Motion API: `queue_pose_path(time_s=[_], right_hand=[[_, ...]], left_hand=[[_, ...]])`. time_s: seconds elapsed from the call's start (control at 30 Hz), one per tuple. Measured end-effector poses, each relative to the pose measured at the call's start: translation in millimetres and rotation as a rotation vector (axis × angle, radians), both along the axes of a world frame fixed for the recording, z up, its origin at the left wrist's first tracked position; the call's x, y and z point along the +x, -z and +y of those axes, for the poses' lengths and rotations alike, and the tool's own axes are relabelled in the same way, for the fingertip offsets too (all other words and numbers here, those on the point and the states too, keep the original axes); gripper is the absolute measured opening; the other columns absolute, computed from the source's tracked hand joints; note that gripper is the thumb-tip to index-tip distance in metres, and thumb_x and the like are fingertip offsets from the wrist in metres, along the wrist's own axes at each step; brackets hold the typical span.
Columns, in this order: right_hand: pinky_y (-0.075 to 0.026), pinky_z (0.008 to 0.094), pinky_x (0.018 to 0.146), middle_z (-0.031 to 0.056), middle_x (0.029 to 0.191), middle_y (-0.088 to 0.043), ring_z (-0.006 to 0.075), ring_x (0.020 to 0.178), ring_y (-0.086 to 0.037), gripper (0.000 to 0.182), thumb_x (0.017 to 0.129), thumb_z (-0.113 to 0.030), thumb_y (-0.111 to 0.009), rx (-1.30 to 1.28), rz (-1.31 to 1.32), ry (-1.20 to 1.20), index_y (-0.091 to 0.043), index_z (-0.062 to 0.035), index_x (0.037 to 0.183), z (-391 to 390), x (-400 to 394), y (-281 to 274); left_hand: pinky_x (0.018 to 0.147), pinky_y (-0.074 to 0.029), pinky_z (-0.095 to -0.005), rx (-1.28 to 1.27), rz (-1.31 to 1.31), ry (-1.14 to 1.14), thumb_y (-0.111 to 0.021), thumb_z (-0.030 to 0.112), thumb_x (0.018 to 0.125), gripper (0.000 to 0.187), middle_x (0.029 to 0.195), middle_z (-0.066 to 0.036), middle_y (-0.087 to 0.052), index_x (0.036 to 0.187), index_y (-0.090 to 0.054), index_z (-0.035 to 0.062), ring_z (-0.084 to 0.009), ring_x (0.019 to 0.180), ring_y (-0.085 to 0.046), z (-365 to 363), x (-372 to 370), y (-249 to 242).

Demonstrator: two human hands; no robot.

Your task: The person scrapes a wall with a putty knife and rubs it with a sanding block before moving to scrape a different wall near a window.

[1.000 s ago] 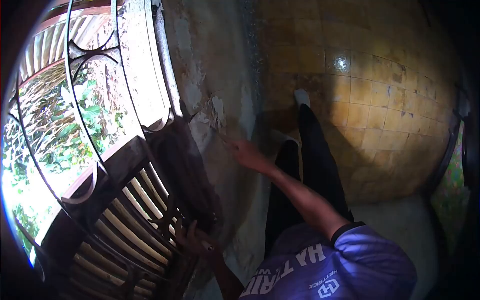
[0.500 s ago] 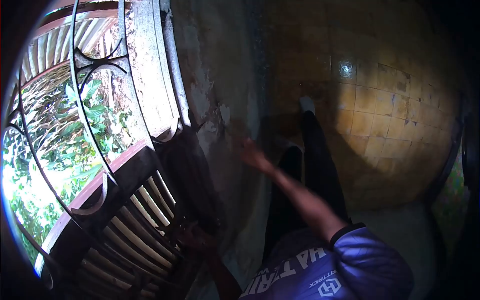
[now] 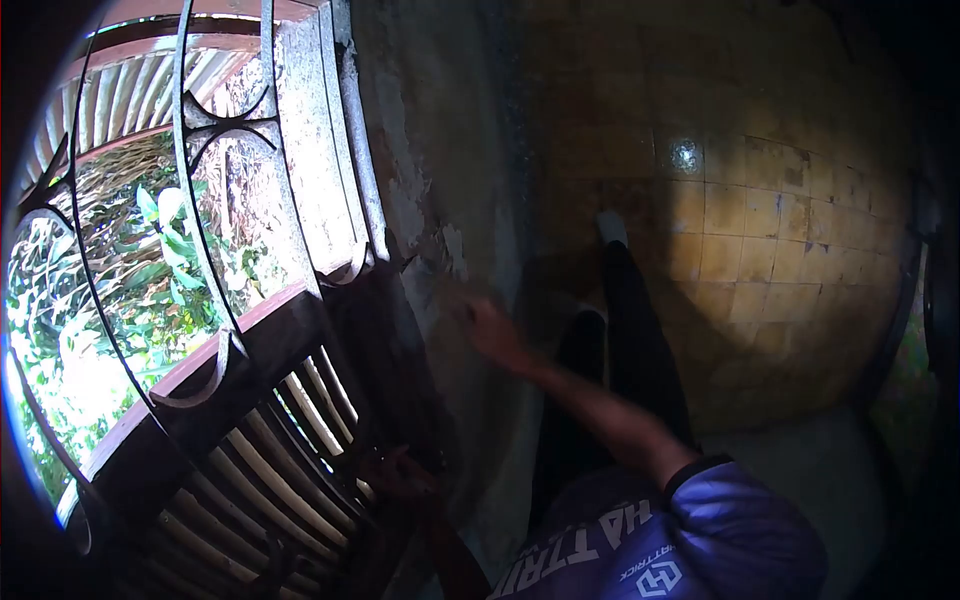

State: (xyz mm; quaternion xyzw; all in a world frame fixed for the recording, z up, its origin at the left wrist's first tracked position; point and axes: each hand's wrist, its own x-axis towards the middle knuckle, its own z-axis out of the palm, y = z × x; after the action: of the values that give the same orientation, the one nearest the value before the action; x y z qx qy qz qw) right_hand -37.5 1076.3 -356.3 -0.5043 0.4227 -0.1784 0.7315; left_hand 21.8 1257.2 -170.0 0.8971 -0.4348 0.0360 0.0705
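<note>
In the head view my right hand (image 3: 497, 335) reaches out low over the peeling wall (image 3: 425, 225) beside the window. Its fingers are curled in, and a faint brownish shape shows at their tips; I cannot tell what it is. Deep shadow covers my left hand (image 3: 402, 477), which is at the dark inner edge of the louvered shutter (image 3: 265, 465). Its fingers are mostly lost in the dark. Pale slats run down the shutter, with light coming between some of them.
Curved metal window bars (image 3: 195, 215) stand on the left, with bright plants (image 3: 175, 240) outside. Yellow floor tiles (image 3: 755, 215) lie to the right, partly lit. My legs in dark trousers (image 3: 640, 330) extend over the floor beside the wall.
My right hand has moved slightly left and down along the wall. The whole view has shifted a little, and my left hand stays by the shutter.
</note>
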Motion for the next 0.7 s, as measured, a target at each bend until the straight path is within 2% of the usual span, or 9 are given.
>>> queue_pose_path(time_s=[0.13,0.17,0.2,0.23,0.33,0.43,0.6,0.63,0.7], right_hand=[[-0.047,0.0415,0.075,0.0272,0.092,-0.062,0.0398,0.088,-0.063,0.033,0.097,-0.028,-0.046,0.026,-0.015,0.1,-0.06,0.0006,0.104,-41.7,28.9,-3.6],[-0.044,0.0422,0.065,0.0251,0.079,-0.059,0.0385,0.073,-0.06,0.031,0.098,-0.027,-0.045,-0.356,0.067,0.451,-0.057,0.0009,0.09,-45.1,59.8,20.4],[-0.042,0.0432,0.06,0.0236,0.073,-0.058,0.0374,0.064,-0.057,0.029,0.096,-0.023,-0.045,-0.104,0.052,0.151,-0.055,0.0014,0.084,-104.2,55.3,11.2],[-0.043,0.0442,0.06,0.0244,0.075,-0.059,0.0382,0.064,-0.058,0.027,0.095,-0.021,-0.046,-0.131,0.051,0.14,-0.057,0.0017,0.086,-122.2,59.9,23.7],[-0.045,0.0427,0.068,0.024,0.078,-0.061,0.0381,0.075,-0.061,0.03,0.095,-0.026,-0.046,-0.122,0.067,0.069,-0.058,0.0019,0.091,-137.6,52.1,28.2],[-0.047,0.0441,0.072,0.0264,0.086,-0.061,0.0412,0.084,-0.062,0.033,0.095,-0.028,-0.047,-0.228,0.02,0.12,-0.058,0.0036,0.094,-116.8,49.5,19.3],[-0.048,0.044,0.075,0.0252,0.091,-0.063,0.0408,0.09,-0.062,0.03,0.091,-0.023,-0.047,-0.281,0.157,0.111,-0.059,0.0029,0.102,-171.6,69.5,29.2],[-0.049,0.0429,0.078,0.0247,0.093,-0.064,0.0397,0.092,-0.062,0.031,0.091,-0.023,-0.047,-0.068,0.174,-0.032,-0.06,0.0012,0.105,-183.4,65.0,29.3],[-0.049,0.0417,0.078,0.0245,0.093,-0.064,0.0387,0.092,-0.062,0.03,0.093,-0.022,-0.046,-0.301,0.13,0.107,-0.06,0.0007,0.106,-169.4,68.2,46.4]], left_hand=[[0.083,-0.045,-0.041,0.308,-0.27,0.177,-0.05,0.011,0.092,0.014,0.107,-0.016,-0.054,0.095,-0.06,0.0016,-0.031,0.099,-0.054,34.4,-2.7,8.7],[0.083,-0.045,-0.0404,0.215,-0.131,0.057,-0.05,0.011,0.092,0.014,0.103,-0.015,-0.056,0.095,-0.06,0.0014,-0.0303,0.097,-0.055,32.8,-3.2,7.9],[0.083,-0.045,-0.0399,0.117,0.006,-0.061,-0.05,0.011,0.092,0.015,0.1,-0.015,-0.058,0.094,-0.061,0.0012,-0.0296,0.095,-0.056,28.6,-2.6,6.9],[0.083,-0.046,-0.0393,0.022,0.15,-0.177,-0.051,0.012,0.092,0.015,0.097,-0.014,-0.059,0.094,-0.061,0.0009,-0.0289,0.093,-0.057,26.2,-3.3,6.3],[0.084,-0.046,-0.0388,-0.06,0.115,-0.175,-0.05,0.012,0.092,0.016,0.088,-0.012,-0.062,0.091,-0.062,0.0011,-0.0274,0.088,-0.059,34.6,-0.1,15.4],[0.086,-0.045,-0.039,-0.035,0.089,-0.096,-0.05,0.012,0.093,0.017,0.089,-0.011,-0.063,0.09,-0.062,0.0018,-0.0273,0.089,-0.059,19.7,-0.1,6.3],[0.088,-0.042,-0.0398,-0.021,-0.024,-0.003,-0.049,0.012,0.093,0.017,0.09,-0.01,-0.064,0.089,-0.063,0.0033,-0.0278,0.089,-0.059,29.8,8.6,12.5],[0.088,-0.042,-0.04,-0.03,0.0,-0.013,-0.049,0.012,0.093,0.017,0.09,-0.01,-0.064,0.088,-0.063,0.0035,-0.028,0.09,-0.059,32.2,9.6,13.9],[0.087,-0.042,-0.0399,-0.014,0.062,-0.072,-0.05,0.013,0.093,0.017,0.089,-0.01,-0.064,0.088,-0.063,0.0038,-0.028,0.091,-0.058,22.1,1.5,5.8]])
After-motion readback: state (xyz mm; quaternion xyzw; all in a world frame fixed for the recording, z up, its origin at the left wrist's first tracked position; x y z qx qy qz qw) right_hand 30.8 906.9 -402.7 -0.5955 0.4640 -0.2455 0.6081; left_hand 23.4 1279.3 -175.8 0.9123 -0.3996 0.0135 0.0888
